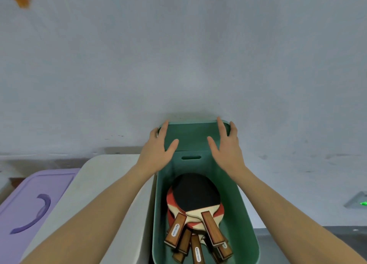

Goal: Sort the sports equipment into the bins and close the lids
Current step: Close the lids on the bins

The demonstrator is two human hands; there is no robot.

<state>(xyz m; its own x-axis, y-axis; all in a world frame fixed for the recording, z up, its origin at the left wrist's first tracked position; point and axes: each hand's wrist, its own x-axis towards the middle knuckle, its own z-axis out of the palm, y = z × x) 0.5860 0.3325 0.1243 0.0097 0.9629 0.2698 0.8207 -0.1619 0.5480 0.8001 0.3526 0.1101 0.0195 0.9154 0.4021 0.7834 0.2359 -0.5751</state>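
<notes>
**Three bins in a row, one lid left to close**

Several table-tennis paddles [195, 210] nearest, piled in the bottom of the open green bin [246, 224], wooden handles toward the viewer, black and red faces stacked over each other. No other gear visible anywhere in the picture, so sorting judged complete, or nearly so.

To the left, touching or just beside the green bin: a white bin [103, 194] with its lid down. Left again, a purple bin [29, 208], lid down too, with a curved handle on top. Two lids apparently shut already; contents hidden.

Further up, two bare forearms reaching over the paddles to the far end of the green bin. There, the green lid [193, 133] standing upright against the grey wall [178, 45] behind, seemingly at the bin's far rim; hinged or loose, impossible to tell.

Left hand [160, 142] gripping the lid's left edge, fingers wrapped over the side, thumb spread on the inner face. Right hand [226, 142] mirroring this on the right edge, outer fingers hooked round the corner, thumb splayed inward. Both holding the lid, neither carrying anything else.

Remaining work, by judgement: bring the lid forward and down over the paddles, seat it on the rim. Handles low enough, probably, not to foul it.
</notes>
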